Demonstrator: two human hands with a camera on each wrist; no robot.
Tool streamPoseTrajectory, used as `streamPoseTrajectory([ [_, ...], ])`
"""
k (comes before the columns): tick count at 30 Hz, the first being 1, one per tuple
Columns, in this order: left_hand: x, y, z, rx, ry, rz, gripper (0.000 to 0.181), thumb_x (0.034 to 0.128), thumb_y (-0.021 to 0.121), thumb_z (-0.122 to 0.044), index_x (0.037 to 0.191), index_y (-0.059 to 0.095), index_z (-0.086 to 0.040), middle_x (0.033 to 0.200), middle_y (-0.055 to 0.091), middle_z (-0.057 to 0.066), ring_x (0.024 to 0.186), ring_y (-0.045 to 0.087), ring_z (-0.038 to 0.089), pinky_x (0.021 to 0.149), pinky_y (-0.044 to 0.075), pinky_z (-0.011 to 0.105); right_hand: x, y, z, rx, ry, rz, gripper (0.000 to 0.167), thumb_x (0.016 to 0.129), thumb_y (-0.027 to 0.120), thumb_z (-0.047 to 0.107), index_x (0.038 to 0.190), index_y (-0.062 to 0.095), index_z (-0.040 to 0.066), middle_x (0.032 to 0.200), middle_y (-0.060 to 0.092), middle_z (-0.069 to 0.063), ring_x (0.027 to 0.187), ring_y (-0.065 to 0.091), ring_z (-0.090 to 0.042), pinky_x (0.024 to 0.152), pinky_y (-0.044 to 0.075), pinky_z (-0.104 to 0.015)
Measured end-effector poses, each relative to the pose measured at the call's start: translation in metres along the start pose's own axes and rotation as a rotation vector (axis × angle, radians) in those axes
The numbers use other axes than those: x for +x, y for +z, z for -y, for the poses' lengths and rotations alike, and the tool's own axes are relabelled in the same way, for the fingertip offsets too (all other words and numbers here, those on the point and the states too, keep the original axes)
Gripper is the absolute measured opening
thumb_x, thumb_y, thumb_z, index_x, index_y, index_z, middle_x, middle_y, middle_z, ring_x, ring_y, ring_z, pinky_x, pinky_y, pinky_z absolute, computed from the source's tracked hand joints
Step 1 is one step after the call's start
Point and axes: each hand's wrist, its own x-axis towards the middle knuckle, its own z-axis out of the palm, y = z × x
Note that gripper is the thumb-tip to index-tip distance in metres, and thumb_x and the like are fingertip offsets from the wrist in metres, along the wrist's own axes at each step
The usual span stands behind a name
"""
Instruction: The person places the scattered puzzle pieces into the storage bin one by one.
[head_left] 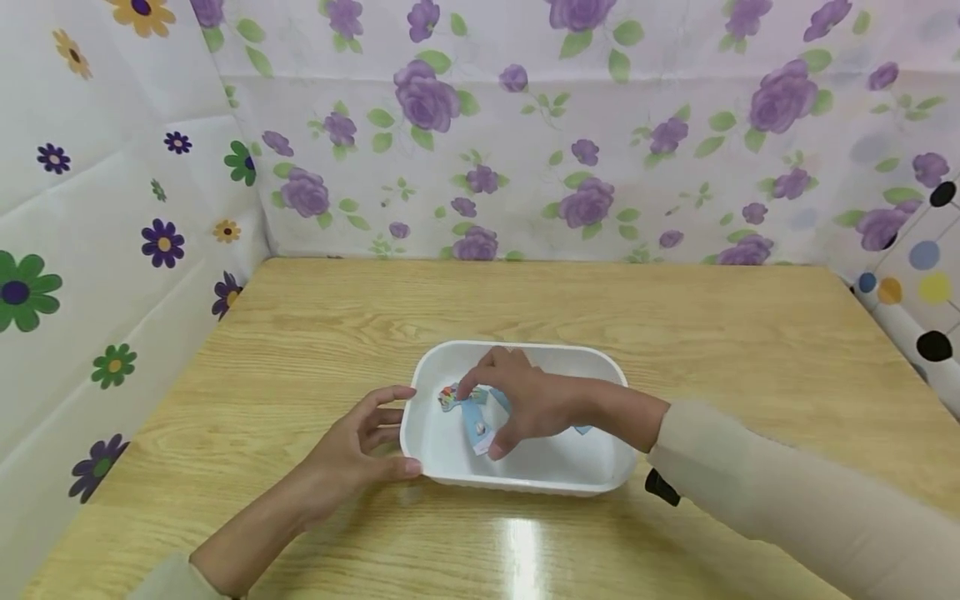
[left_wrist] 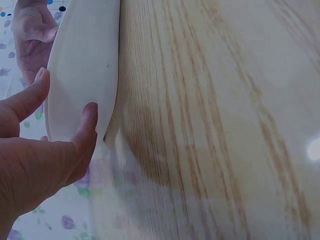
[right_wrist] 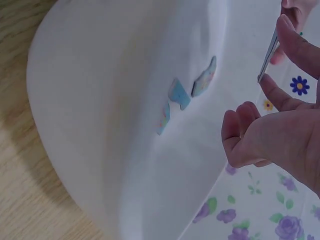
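Note:
My left hand (head_left: 341,462) holds the left end of a white plastic tub (head_left: 517,483), fingers at its side and rim and thumb near the front corner. Over the inside of the tub, my right hand (head_left: 528,396) pinches a flat light-blue printed piece (head_left: 474,421), shaped like a jigsaw piece, between thumb and a finger. The right wrist view catches this piece (right_wrist: 268,56) edge-on. Several similar pieces are in the tub, among them a blue one (right_wrist: 179,94) and a patterned one (right_wrist: 204,77). In the head view my right hand and wrist partly hide them.
The tub stands on a wood-grain table (head_left: 360,317). Behind it hangs a sheet with purple flowers (head_left: 427,96), and a flowered sheet (head_left: 112,217) covers the left side. A small black object (head_left: 662,487) shows under the right sleeve (head_left: 757,475).

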Motion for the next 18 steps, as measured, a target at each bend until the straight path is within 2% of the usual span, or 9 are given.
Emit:
streamPoseTrajectory([
  [6,0.001,0.0,0.001,-0.008,0.003,0.016,0.083,0.0745,0.083,-0.013,0.142,0.036,-0.022,0.137,0.047,0.016,0.126,0.05,0.029,0.096,0.048,0.037,0.001,0.011,0.0,-0.035,0.0,-0.006,0.069,0.072,0.085,0.017,0.133,0.054,0.024,0.131,0.036,0.001,0.121,0.029,-0.022,0.097,0.033,-0.046],
  [10,0.001,0.0,0.0,-0.012,0.007,0.009,0.083,0.074,0.084,-0.014,0.142,0.037,-0.022,0.137,0.047,0.016,0.127,0.049,0.03,0.097,0.048,0.037,-0.002,0.004,0.0,-0.038,0.027,-0.034,0.065,0.074,0.085,0.022,0.131,0.055,0.027,0.134,0.035,0.003,0.123,0.029,-0.023,0.099,0.034,-0.047],
  [14,0.0,-0.001,-0.001,-0.006,0.002,0.003,0.084,0.0736,0.084,-0.015,0.142,0.036,-0.022,0.138,0.047,0.016,0.128,0.048,0.031,0.099,0.047,0.04,-0.008,-0.004,-0.004,-0.027,0.013,-0.051,0.057,0.077,0.082,0.023,0.127,0.057,0.026,0.134,0.037,0.001,0.124,0.029,-0.023,0.1,0.033,-0.048],
  [18,-0.001,-0.001,-0.001,0.006,-0.003,-0.001,0.084,0.0735,0.084,-0.016,0.142,0.036,-0.022,0.138,0.047,0.015,0.127,0.049,0.031,0.1,0.045,0.042,-0.013,-0.01,-0.007,-0.015,0.018,-0.062,0.055,0.078,0.081,0.023,0.127,0.057,0.027,0.133,0.038,0.001,0.122,0.03,-0.022,0.1,0.034,-0.045],
])
